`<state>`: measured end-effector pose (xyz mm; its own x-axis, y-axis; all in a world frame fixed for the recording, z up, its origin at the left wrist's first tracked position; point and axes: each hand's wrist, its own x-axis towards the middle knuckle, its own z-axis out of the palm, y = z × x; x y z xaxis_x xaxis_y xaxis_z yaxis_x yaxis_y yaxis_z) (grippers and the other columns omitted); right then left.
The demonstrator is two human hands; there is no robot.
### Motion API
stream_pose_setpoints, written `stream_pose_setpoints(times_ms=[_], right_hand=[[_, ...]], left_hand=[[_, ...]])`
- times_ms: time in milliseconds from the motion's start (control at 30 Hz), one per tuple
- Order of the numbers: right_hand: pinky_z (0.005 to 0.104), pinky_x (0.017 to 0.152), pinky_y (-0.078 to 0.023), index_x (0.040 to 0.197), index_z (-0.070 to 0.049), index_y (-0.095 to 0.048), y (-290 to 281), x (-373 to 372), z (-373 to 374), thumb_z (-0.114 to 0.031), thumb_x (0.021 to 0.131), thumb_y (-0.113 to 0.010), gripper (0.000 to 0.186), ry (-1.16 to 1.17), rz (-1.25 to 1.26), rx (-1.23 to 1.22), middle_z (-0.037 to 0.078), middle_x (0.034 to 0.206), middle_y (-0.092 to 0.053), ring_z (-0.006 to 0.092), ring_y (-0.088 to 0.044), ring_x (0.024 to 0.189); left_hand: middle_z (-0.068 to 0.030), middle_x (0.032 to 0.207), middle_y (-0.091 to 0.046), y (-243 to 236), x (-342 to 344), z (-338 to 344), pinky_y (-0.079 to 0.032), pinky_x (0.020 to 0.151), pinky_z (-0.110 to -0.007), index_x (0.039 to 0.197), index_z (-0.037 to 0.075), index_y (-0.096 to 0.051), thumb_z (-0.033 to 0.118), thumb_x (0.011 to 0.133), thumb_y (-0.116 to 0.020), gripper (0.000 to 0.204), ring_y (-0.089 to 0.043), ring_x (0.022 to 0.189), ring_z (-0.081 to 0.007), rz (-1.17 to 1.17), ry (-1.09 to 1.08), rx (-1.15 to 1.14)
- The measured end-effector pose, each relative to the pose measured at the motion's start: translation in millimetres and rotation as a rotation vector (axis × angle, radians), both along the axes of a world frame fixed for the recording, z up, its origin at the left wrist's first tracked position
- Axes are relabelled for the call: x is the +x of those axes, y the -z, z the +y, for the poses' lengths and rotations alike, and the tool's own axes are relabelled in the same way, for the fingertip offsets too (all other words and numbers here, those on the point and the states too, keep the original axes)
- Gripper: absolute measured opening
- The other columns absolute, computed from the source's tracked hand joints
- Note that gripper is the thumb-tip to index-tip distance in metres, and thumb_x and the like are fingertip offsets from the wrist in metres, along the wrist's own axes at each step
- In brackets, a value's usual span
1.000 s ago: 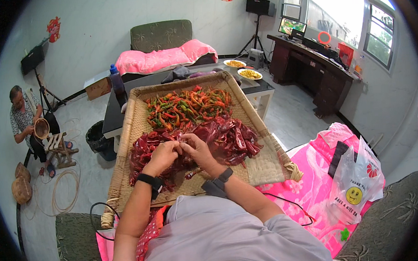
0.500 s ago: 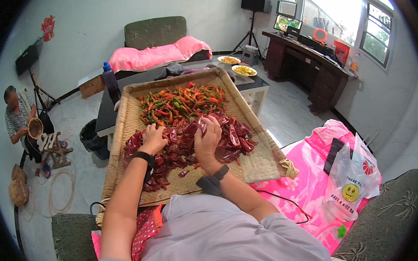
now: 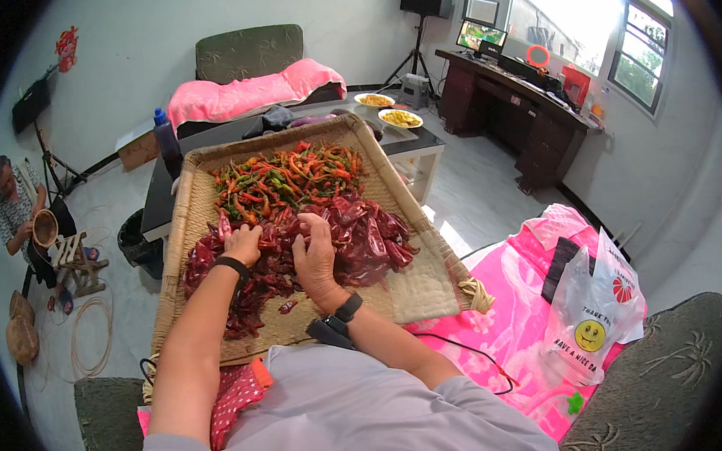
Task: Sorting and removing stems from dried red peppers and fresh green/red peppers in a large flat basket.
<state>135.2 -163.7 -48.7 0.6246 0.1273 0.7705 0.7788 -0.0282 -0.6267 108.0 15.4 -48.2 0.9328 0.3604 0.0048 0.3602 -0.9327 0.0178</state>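
A large woven tray (image 3: 418,300) lies tilted in front of me. Across its near half spreads a heap of dark red dried chilies (image 3: 362,242). Smaller orange, red and green chilies (image 3: 293,176) cover the far half. My left hand (image 3: 244,244) rests on the left of the dark heap, fingers bent but apart, their tips partly hidden among the chilies. To its right, my right hand (image 3: 315,256) curves over the middle of the heap, open, with thumb and fingers separated. One loose dried chili (image 3: 288,307) sits on the bare weave below the hands.
Beyond the tray stands a dark-topped table (image 3: 154,212) with a blue bottle (image 3: 166,136) and two plates of food (image 3: 400,119). A pink cloth (image 3: 465,351) and a plastic bag (image 3: 583,328) lie at my right. At far left a person (image 3: 21,211) holds a round basket (image 3: 45,228).
The view has shifted, so the scene sits slightly farther left. My right hand's fingers have drawn in and curled more over the dark chilies. The left hand stays on the heap.
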Motion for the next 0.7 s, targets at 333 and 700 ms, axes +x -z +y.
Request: stream_pose_setpoints(times_ms=[333, 700], right_hand=[[0.0301, 0.073, -0.049, 0.117, -0.004, -0.052, 9.6, -0.7, 8.1, 0.006, 0.082, -0.055, 0.036, -0.067, 0.052, -0.033, 0.013, 0.112, -0.052, 0.0216, -0.058, 0.083], [0.0366, 0.077, -0.049, 0.113, -0.005, -0.054, 7.0, 2.9, -1.8, 0.001, 0.084, -0.054, 0.030, -0.116, 0.153, -0.081, 0.015, 0.107, -0.054, 0.0324, -0.058, 0.091]], left_hand=[[-0.0160, 0.123, -0.046, 13.7, -11.4, 17.3, -0.047, 0.083, -0.046, 0.114, 0.006, -0.049, 0.002, 0.082, -0.060, 0.034, -0.055, 0.102, -0.0376, -0.051, 0.289, -0.035], [-0.0202, 0.125, -0.047, 10.4, -10.2, 2.9, -0.042, 0.093, -0.047, 0.138, 0.014, -0.039, 0.005, 0.087, -0.055, 0.055, -0.048, 0.114, -0.0389, -0.006, 0.147, -0.302]])
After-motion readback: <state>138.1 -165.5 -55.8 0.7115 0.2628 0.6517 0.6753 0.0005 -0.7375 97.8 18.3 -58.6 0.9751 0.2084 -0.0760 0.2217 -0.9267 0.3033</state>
